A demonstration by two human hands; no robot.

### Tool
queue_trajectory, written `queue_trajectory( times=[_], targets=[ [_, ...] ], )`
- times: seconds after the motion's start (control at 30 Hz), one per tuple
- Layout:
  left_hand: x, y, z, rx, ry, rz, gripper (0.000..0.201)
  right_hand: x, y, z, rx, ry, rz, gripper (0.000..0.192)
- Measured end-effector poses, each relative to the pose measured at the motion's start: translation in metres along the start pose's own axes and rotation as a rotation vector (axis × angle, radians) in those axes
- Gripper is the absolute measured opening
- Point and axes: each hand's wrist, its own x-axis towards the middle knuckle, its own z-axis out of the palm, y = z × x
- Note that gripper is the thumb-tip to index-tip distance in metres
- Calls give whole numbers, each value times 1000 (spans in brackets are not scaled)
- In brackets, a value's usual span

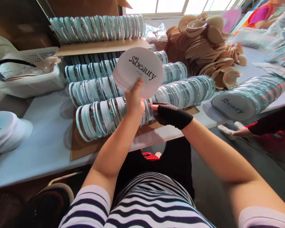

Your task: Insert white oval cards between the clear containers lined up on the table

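My left hand is closed on a fanned stack of white round cards printed "Sbeauty", the thumb lying across the front card. The stack is held up above the rows of round clear cases. My right hand, in a black fingerless glove with dotted grip, reaches to the nearest row of clear cases. Its fingers point left, stretched out, at a spot just right of my left wrist. Whether the fingertips touch a case I cannot tell. White discs or cards show inside several cases.
A pile of beige moulded cups is at the back right. More cases stand on the right, a card stack on the left, beside a white basket. A cardboard sheet bears another row. People are at the right.
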Motion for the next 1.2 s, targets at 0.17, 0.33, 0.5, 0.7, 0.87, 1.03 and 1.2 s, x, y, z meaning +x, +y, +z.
queue_trajectory(
  times=[0.17,0.33,0.5,0.7,0.87,1.03,1.2],
  targets=[
    [0,-3,6,36,45,28,35,0,-32,-28,-691,495,-221,26],
    [-7,5,10,49,71,42,27,13,-66,-30,-948,882,-717,50],
    [-21,17,0,7,28,46,23,11,-56,24,-1102,896,-914,44],
    [-28,35,-8,-61,-36,49,13,6,-53,36,-1002,1116,-628,37],
    [-3,55,-22,-134,-3,84,24,-72,-28,36,-1169,1187,-463,46],
    [12,54,-35,-151,49,49,39,-107,2,72,-1329,816,8,50],
    [5,52,-35,-84,13,41,37,-50,-6,83,-1379,721,52,48]
  ],
)
